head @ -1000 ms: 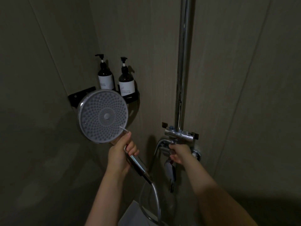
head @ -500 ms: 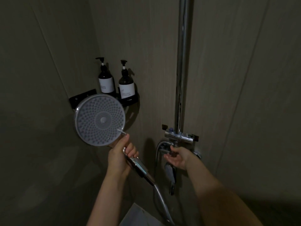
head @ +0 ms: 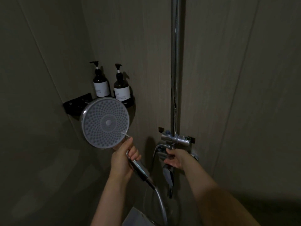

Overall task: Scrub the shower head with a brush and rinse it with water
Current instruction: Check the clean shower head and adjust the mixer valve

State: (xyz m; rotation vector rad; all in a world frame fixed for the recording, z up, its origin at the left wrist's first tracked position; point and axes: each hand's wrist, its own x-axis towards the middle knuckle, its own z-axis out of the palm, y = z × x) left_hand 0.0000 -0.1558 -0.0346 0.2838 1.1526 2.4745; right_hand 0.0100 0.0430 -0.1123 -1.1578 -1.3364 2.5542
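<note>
A dim shower corner with beige wall panels is showing, seen from above the person's own arms. The left hand point(head: 123, 158) is gripping the chrome handle of a round shower head point(head: 105, 122), fingers curled tightly around it, and is holding the head up at centre left with its grey nozzle face turned toward the viewer. A thin pale stick, possibly the handle of a brush point(head: 126, 135), is poking out above the thumb across the lower edge of the face; its bristle end is not showing. A ribbed metal hose point(head: 160, 203) is running from the bottom of the handle down and to the right, out of the picture.

The right hand point(head: 174, 158) is reaching farther in and closing its fingers around a control on the chrome shower valve point(head: 176, 139) mounted on the wall, just beneath its horizontal body. A tall chrome riser pipe point(head: 176, 62) is standing straight up from the valve to the top edge.

Behind the shower head, in the far corner, two dark pump bottles point(head: 121, 88) with white labels are standing side by side on a black corner shelf point(head: 76, 104). The shower head is partly covering the shelf's front.
</note>
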